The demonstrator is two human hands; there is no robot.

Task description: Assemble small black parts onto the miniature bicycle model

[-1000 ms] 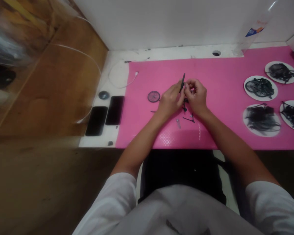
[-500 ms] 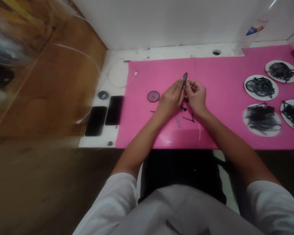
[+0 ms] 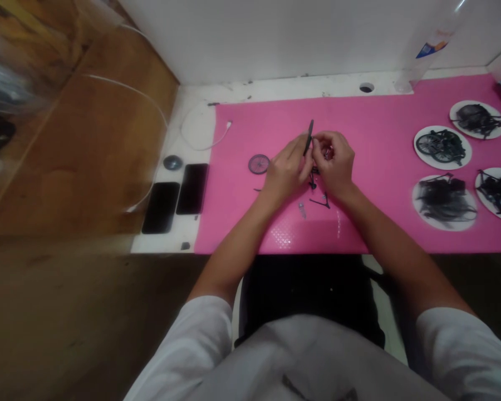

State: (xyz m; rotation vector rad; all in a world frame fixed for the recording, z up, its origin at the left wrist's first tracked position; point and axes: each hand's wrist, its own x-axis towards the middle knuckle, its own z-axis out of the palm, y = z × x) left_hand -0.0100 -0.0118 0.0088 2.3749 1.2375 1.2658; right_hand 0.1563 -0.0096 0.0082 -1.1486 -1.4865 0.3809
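Left hand [image 3: 288, 169] close beside right hand [image 3: 334, 159]

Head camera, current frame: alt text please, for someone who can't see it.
The left hand and right hand meet over a pink mat, fingers at a slim dark piece. A spoked wheel lies left of the hands; white plates bearing black parts stand at far right.

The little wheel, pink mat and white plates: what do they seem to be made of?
The wheel looks like dark, matte plastic, judging by its dull rim and spokes; coated metal is possible. The mat seems a smooth plastic or rubber sheet, slightly glossy, since light glares near its front edge. The plates look plain white, perhaps plastic or paper; blur leaves that open.
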